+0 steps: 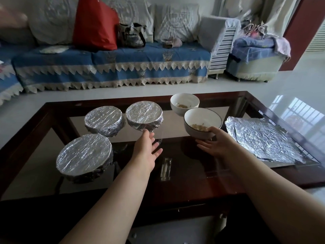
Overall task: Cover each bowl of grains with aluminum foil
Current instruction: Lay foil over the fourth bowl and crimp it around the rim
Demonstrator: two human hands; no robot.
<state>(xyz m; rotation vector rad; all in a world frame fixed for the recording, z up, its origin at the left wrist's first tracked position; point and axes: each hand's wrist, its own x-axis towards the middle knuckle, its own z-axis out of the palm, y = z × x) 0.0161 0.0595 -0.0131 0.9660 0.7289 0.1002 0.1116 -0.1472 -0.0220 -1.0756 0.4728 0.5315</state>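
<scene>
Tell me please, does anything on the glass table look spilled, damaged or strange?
Nothing looks spilled or broken. The foil sheet at the table's right is crinkled, not smooth, and slightly askew. The black-rimmed bowl is tilted, because the right hand grips it. The left hand holds nothing.

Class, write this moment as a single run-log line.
covered bowls: three | open bowls: two | right hand: holding near open bowl | left hand: open, holding nothing | foil sheet: flat, right of bowls

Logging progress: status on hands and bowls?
Right hand grips dark-rimmed bowl; left hand open. Three foil-covered bowls. Foil sheets unobstructed.
</scene>
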